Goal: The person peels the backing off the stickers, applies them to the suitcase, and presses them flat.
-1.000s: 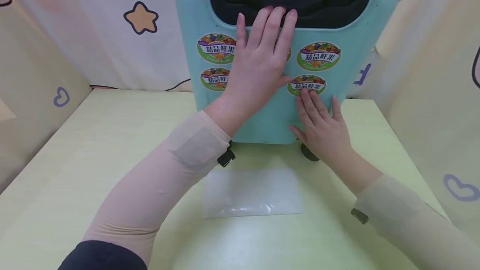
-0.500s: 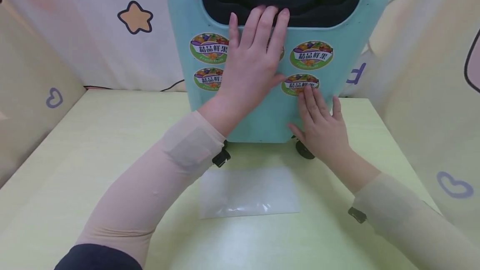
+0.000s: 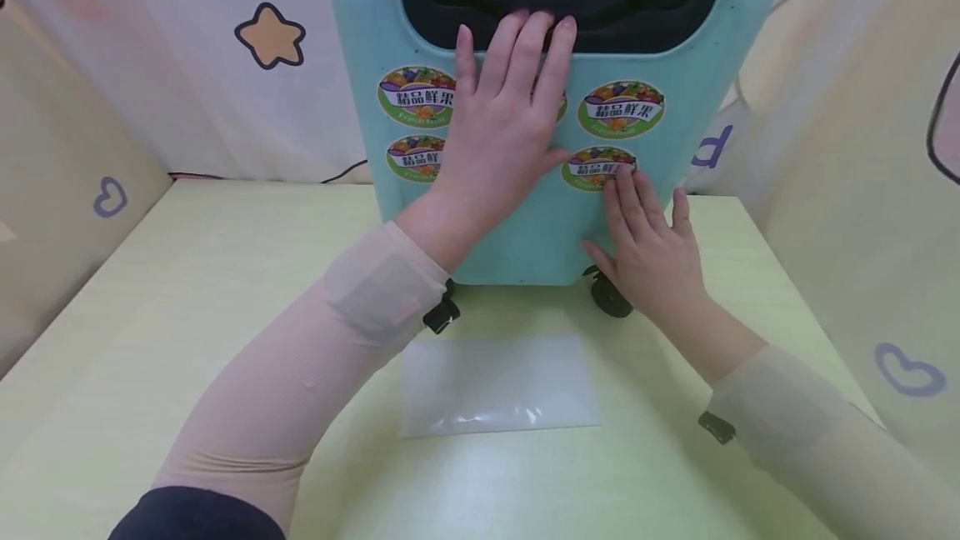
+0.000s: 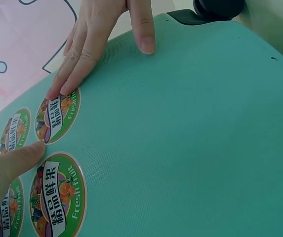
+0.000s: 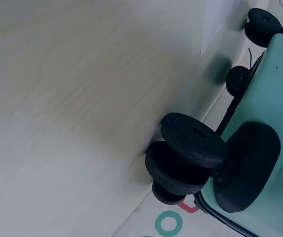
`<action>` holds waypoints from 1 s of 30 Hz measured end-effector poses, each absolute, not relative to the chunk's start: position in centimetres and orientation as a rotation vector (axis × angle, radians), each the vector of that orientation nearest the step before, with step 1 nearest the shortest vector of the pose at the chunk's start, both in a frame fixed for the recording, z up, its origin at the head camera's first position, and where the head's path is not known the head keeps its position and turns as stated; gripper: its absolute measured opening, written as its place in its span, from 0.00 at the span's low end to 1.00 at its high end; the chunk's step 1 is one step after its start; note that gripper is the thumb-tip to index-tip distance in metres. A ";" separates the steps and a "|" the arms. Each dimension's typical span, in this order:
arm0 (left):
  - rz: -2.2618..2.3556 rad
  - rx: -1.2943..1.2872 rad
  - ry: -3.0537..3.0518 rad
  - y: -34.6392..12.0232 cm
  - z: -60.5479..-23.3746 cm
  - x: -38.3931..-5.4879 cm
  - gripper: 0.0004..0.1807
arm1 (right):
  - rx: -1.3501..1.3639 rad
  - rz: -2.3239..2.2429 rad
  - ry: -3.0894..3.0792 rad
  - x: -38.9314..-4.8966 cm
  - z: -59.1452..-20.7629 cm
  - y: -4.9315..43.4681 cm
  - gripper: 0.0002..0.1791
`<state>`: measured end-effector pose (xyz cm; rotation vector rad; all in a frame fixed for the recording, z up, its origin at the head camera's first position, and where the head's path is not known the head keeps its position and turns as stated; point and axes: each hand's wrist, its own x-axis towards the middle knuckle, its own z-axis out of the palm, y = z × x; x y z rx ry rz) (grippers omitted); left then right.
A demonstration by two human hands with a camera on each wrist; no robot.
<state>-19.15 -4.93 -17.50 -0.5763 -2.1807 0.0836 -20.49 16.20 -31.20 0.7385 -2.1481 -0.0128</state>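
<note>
A light-blue wheeled suitcase (image 3: pixel 517 252) stands upright on the table. Oval fruit stickers in two rows are on its front, partly covered by the left hand (image 3: pixel 498 127). That hand lies flat on the case, its fingertips reaching the black handle recess (image 3: pixel 637 32). Lower down, the right hand (image 3: pixel 656 261) has its straight fingertips on the right edge of the lower right sticker (image 3: pixel 588 169). In the left wrist view, those fingertips touch the end of the same sticker (image 4: pixel 57 121), with the left thumb (image 4: pixel 25 158) beside it. The right wrist view shows no hand, only suitcase wheels (image 5: pixel 193 140).
A glossy white sheet (image 3: pixel 502 386) lies on the pale table (image 3: pixel 465 490) in front of the suitcase. Black wheels (image 3: pixel 611 297) show under the case. Printed fabric (image 3: pixel 187 90) hangs behind and at both sides.
The head view has shifted slightly, moving the scene left in the picture. The right fingertips have slid right and slightly up along the lower right sticker. The left hand stays in place on the suitcase.
</note>
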 end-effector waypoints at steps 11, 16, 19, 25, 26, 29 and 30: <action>0.069 -0.594 -2.159 -4.8 -17.6 -19.2 0.53 | 0.685 0.021 -2.179 -20.1 -31.4 16.4 0.42; 0.073 -0.583 -2.167 -4.9 -17.6 -19.1 0.53 | 0.674 0.010 -2.175 -20.1 -31.3 16.5 0.42; 0.071 -0.589 -2.174 -4.9 -17.6 -19.1 0.53 | 0.665 0.008 -2.177 -19.9 -31.2 16.7 0.42; 0.052 -0.600 -2.159 -5.0 -17.6 -19.2 0.53 | 0.685 0.025 -2.264 -19.0 -30.5 16.2 0.43; 0.051 -0.604 -2.156 -5.0 -17.6 -19.3 0.53 | 0.705 0.025 -2.266 -18.8 -30.4 15.9 0.42; 0.042 -0.611 -2.149 -5.1 -17.6 -19.4 0.52 | 0.779 0.007 -2.204 -18.6 -30.1 14.7 0.40; 0.039 -0.613 -2.147 -5.1 -17.7 -19.4 0.51 | 0.806 -0.003 -2.175 -18.6 -30.0 14.3 0.40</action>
